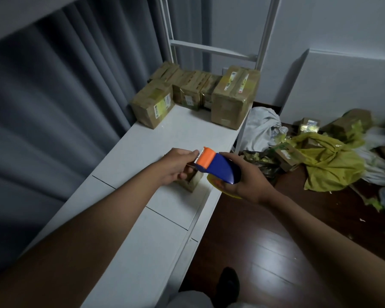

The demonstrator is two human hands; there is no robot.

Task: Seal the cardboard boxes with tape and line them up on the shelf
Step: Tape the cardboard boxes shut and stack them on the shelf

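Cardboard box (192,182), small and seemingly open at the top, sits on the white shelf (178,134) at centre frame, partly hidden beneath my left hand (176,166) and the tape dispenser (218,167). My right hand (251,181) wraps around the blue body of the dispenser, its orange head pointing toward the left of the frame. My left hand's fingers curl at that head, apparently pinching the free end of the tape, though the strip itself is too thin and blurred to confirm. Toward the upper centre of the frame, a row of taped boxes (196,92) already stands at the far end of the shelf, against the grey curtain (60,90) and a white frame. At right, on the dark wooden floor (253,241), more boxes (309,127) lie among yellow wrapping (329,161) and white cloth. As I judge it, the step in hand is drawing out a length of tape to close the small box. To do it well, I should pull the strip straight and taut so it does not fold on itself, fold the flaps flat first, anchor the end partway down one side, run it along the seam, press it smooth, then tear it cleanly on the serrated edge. A box this light could slide, so I must steady it.
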